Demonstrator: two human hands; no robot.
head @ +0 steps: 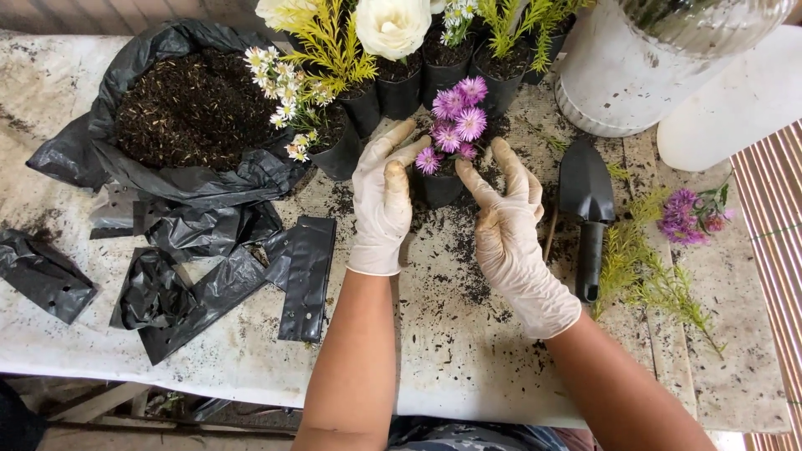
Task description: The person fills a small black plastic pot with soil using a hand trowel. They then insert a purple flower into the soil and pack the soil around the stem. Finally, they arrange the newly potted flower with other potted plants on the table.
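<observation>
gloved hands cupped round a small pot of purple flowers

the left hand [383, 200] and right hand [508, 219], in soil-smudged pale latex gloves, press flat and open against either side of a soft black plastic pot [439, 185] of frilly purple flowers [455, 124], mid-table before a row of similar pots; the pot's base is hidden between the palms. crumbly dark soil [190, 108] fills a crinkled black bag [209, 179]. a matte black trowel [586, 209] lies just right. flat glossy empty bags [302, 276] lie left. a white ribbed container [622, 75] is cut off at the top.
</observation>
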